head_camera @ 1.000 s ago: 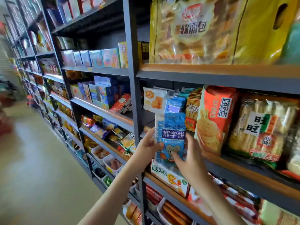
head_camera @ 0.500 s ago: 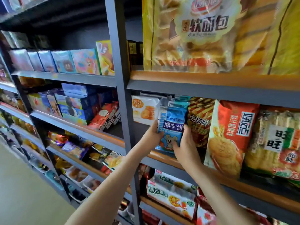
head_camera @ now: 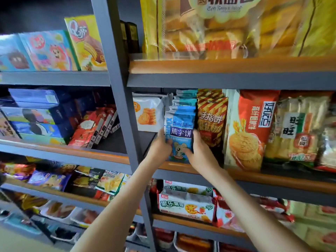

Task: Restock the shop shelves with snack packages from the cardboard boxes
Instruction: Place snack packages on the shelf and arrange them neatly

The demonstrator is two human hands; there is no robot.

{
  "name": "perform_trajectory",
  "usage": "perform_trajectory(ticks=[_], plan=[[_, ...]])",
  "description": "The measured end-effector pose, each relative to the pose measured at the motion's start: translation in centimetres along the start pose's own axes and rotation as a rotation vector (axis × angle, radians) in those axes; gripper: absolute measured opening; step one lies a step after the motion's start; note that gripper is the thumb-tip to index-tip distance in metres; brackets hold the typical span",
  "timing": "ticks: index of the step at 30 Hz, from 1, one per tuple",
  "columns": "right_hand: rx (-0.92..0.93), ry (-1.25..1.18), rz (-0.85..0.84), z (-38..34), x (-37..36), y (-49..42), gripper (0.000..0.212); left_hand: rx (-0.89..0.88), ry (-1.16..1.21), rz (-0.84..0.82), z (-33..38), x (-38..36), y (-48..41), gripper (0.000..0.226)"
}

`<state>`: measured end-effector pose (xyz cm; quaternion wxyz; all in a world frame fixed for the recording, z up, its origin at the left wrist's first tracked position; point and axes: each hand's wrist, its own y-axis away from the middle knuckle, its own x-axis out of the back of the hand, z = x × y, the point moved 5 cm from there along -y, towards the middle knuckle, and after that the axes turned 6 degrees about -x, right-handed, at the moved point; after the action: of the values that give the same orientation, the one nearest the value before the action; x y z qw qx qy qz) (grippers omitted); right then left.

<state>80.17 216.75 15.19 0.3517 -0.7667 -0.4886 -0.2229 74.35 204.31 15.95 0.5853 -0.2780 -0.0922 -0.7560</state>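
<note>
Head view: both hands grip the blue biscuit bag [head_camera: 181, 135] upright on the shelf [head_camera: 272, 176] — left hand [head_camera: 161, 146] and right hand [head_camera: 201, 151] clasping its sides — just left of the striped bag [head_camera: 211, 117].

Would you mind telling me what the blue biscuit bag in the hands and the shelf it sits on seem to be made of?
Blue biscuit bag: likely thin glossy plastic film, given its sheen and crimped top. Shelf: apparently grey painted metal frame with an orange-brown, wood-look front edge; the material under that colour can't be confirmed.
</note>
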Motion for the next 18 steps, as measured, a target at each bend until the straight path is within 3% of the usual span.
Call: perform_trajectory(ticks=[3,6,9,11,14,18], plan=[[0.004,0.056,-0.011,0.3,0.7,0.6,0.055,-0.001,-0.052,0.008,0.8,-0.3,0.9,0.065],[0.005,0.096,-0.006,0.9,1.7,1.8,0.057,-0.124,-0.115,0.206,2.2,-0.4,2.8,0.08],[0.082,0.106,0.115,1.7,3.5,4.0,0.046,-0.331,-0.261,0.428,3.1,-2.7,5.3,0.075],[0.112,0.092,0.196,2.9,5.2,5.8,0.037,-0.455,-0.232,0.472,4.1,-5.5,7.4,0.066],[0.088,0.015,0.276,6.5,8.5,9.0,0.03,-0.569,-0.087,0.372,6.1,-11.0,10.3,0.045],[0.051,0.02,0.343,12.8,13.6,14.8,0.027,-0.501,0.106,0.09,9.1,-19.7,14.3,0.019]])
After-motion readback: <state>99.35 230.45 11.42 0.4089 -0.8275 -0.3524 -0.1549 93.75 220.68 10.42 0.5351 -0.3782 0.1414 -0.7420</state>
